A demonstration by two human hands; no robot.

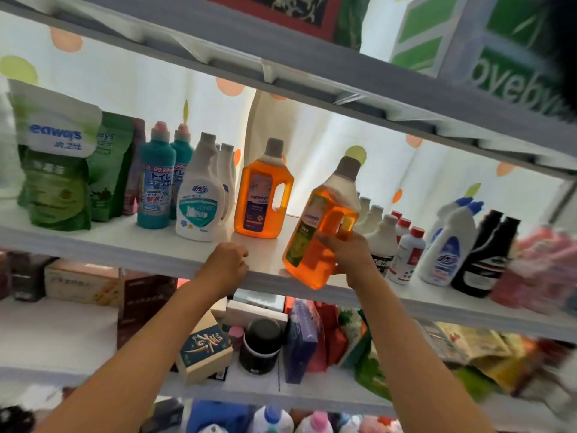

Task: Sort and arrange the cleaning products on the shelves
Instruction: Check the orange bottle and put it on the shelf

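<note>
The right hand [349,248] holds an orange bottle [321,223] with a grey cap by its handle — the fingers [327,237] are wrapped around the handle and closed on it. The bottle is tilted, its cap leaning to the right, and its lower corner hangs over the front edge of the white shelf [125,242]. The left hand [229,256] rests at the front edge of the same shelf, just left of the held bottle; its fingers are curled together and hold nothing.

A second orange bottle [263,195] of the same kind stands upright on the shelf, behind the left hand and near the held one but apart from it. To its left stand white spray bottles [199,198], then two teal bottles [156,182] with pink caps, then green pouches [59,170] at the far left. To the right of the held bottle there are small white bottles with red caps [407,251], a white bottle with a blue cap [449,242] and black bottles [484,254]. The lower shelf carries boxes and a dark jar [262,345], a little blurred.
</note>
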